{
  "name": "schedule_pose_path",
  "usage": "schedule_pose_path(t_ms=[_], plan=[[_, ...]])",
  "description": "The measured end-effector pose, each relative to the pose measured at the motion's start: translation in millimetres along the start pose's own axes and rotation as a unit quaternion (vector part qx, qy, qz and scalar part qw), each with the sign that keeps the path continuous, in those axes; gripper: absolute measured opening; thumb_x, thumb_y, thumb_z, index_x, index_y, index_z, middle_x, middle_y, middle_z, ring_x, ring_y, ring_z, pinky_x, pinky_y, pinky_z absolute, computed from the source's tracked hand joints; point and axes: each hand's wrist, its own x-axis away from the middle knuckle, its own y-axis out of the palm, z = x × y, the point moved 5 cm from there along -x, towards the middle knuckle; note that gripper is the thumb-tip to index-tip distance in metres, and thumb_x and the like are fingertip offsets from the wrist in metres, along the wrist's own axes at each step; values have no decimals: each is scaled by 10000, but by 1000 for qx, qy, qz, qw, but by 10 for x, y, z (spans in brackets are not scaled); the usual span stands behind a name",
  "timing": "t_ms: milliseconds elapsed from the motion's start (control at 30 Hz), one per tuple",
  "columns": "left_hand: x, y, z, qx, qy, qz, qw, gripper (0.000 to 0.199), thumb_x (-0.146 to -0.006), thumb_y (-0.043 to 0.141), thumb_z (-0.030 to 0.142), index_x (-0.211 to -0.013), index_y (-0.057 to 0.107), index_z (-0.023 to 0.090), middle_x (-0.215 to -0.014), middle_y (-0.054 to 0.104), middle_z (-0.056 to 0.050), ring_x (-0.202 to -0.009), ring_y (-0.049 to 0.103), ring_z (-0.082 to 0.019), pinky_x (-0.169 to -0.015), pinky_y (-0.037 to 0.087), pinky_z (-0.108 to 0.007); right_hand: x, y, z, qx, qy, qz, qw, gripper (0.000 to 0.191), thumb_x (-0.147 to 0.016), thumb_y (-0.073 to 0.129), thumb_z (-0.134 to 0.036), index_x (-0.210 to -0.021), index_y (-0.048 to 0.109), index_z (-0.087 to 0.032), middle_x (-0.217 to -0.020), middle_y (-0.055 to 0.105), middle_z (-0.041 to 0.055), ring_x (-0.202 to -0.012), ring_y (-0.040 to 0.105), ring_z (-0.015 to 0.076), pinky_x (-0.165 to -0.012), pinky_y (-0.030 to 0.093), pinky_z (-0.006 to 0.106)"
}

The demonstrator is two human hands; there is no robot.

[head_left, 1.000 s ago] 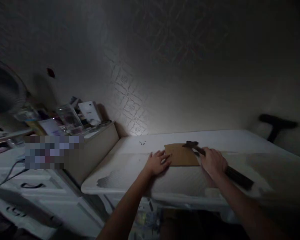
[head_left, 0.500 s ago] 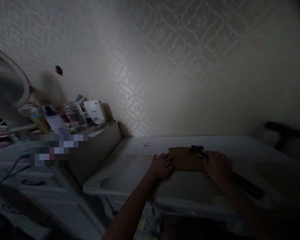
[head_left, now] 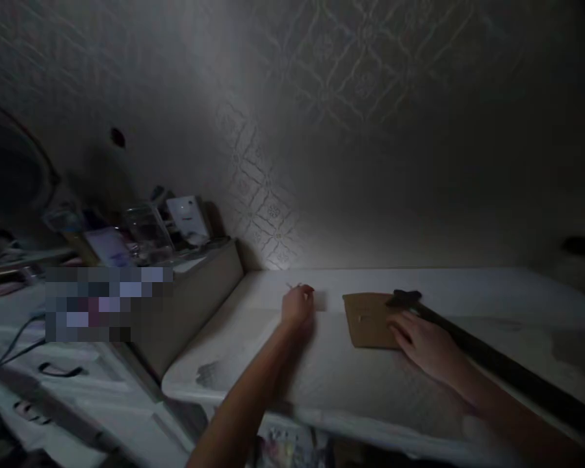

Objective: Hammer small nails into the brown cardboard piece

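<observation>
A brown piece of cardboard (head_left: 370,325) lies flat on the white table (head_left: 234,351), with a small pale mark or bit on it. My right hand (head_left: 422,341) rests on its right part, fingers bent; whether they grip anything is hidden. A dark long-handled tool (head_left: 507,367) with a star-like head lies beyond that hand, its head touching the cardboard's upper right corner. My left hand (head_left: 298,304) is at the back of the table, left of the cardboard, its fingers closed near some small thin bits; what they pinch is too small to tell.
On the left stands a white drawer cabinet (head_left: 88,377) topped with bottles, a clear container (head_left: 149,227) and a white box (head_left: 188,216). A round fan (head_left: 14,162) is at the far left. The patterned wall (head_left: 370,162) rises behind the table.
My left hand has left the cardboard and moved left to the small bits. My right hand has moved onto the cardboard, away from the tool's head. The tool now lies along the table's right side.
</observation>
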Motion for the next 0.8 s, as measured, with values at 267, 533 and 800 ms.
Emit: schedule_pose_path(t_ms=[267, 533, 800], plan=[[-504, -35, -322, -77, -73, -5, 994, 311, -845, 440, 241, -1105, 609, 257, -1151, 633, -21, -1055, 565, -191, -866, 441, -292, 20, 25, 10, -13, -14, 12, 1000, 281, -858, 365, -240, -971, 618, -194, -957, 655, 69, -821, 627, 188, -737, 484, 326], [-668, 111, -399, -113, -112, -25, 987, 279, -803, 449, 224, -986, 659, 213, -1054, 666, -95, -1045, 572, -246, -831, 441, -345, 28, 7, -17, -20, 1, 0, 1000, 293, -852, 354, -211, -988, 612, -188, -978, 659, 74, -869, 628, 192, -791, 481, 339], [-692, 27, -221, -151, -107, -16, 983, 293, -816, 409, 212, -981, 646, 167, -1019, 669, -132, -1025, 579, -262, -827, 432, -347, 1, -55, -69, -17, 18, -12, 1000, 281, -841, 370, -199, -985, 611, -206, -941, 666, 55, -808, 625, 170, -743, 470, 299]])
